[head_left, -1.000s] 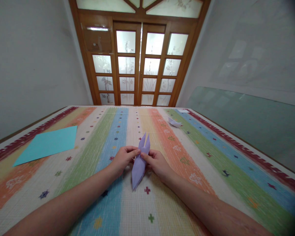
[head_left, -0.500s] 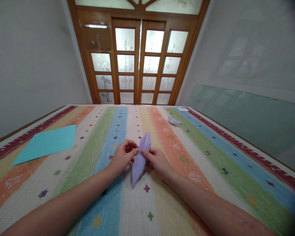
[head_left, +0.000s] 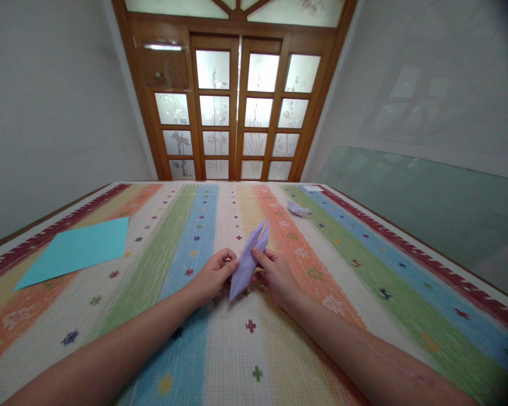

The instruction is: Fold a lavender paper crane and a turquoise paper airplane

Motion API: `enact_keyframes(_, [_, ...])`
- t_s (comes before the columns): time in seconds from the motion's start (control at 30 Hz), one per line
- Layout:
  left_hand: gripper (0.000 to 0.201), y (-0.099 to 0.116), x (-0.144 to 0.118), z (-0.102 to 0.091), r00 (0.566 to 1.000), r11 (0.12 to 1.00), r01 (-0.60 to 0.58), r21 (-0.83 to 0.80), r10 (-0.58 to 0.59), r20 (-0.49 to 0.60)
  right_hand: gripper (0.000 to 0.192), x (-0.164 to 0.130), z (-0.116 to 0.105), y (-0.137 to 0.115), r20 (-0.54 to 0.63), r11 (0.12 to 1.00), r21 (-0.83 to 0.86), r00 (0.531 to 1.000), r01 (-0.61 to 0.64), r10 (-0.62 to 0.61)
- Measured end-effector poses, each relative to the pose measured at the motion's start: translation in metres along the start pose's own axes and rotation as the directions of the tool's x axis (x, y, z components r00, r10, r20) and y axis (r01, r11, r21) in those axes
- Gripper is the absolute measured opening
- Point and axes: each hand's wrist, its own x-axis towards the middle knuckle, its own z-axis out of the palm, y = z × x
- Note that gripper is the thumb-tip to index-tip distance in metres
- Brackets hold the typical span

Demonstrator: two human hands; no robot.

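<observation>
A folded purple paper (head_left: 246, 267), long and narrow with two points at its far end, is held tilted over the striped cloth. My right hand (head_left: 277, 275) pinches its right side, thumb on top and fingers underneath. On the left edge, my left hand (head_left: 215, 273) has its thumb and curled fingers closed against the paper; its fingertips are partly hidden. A second folded paper piece (head_left: 298, 208), pale purple, lies farther back to the right. To the left rests a flat turquoise paper sheet (head_left: 78, 248).
A striped, patterned tablecloth (head_left: 232, 361) covers the table. A small white slip (head_left: 312, 188) lies near the far right corner. Behind the table stand wooden doors with glass panes (head_left: 260, 110). A pale green panel (head_left: 415, 203) leans along the right wall.
The purple folded paper has turned clockwise, its two points swinging right and its near tip rising. My right hand has shifted slightly with it, and my left thumb now sits lower along its edge.
</observation>
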Motion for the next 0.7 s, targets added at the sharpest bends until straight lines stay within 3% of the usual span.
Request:
enact_keyframes(0.43, [0.050, -0.0034, 0.0048, -0.0089, 0.999, 0.999, -0.033, 0.015, 0.033, -0.014, 0.042, -0.0009, 0.0000, 0.0012, 0.046, 0.999, 0.002, 0.998, -0.043, 0.043])
enact_keyframes(0.7, [0.045, -0.0007, 0.0009, -0.0024, 0.997, 0.995, -0.080, 0.065, 0.078, 0.021, 0.042, -0.0011, -0.0002, 0.0015, 0.075, 0.996, -0.077, 0.996, -0.048, 0.053])
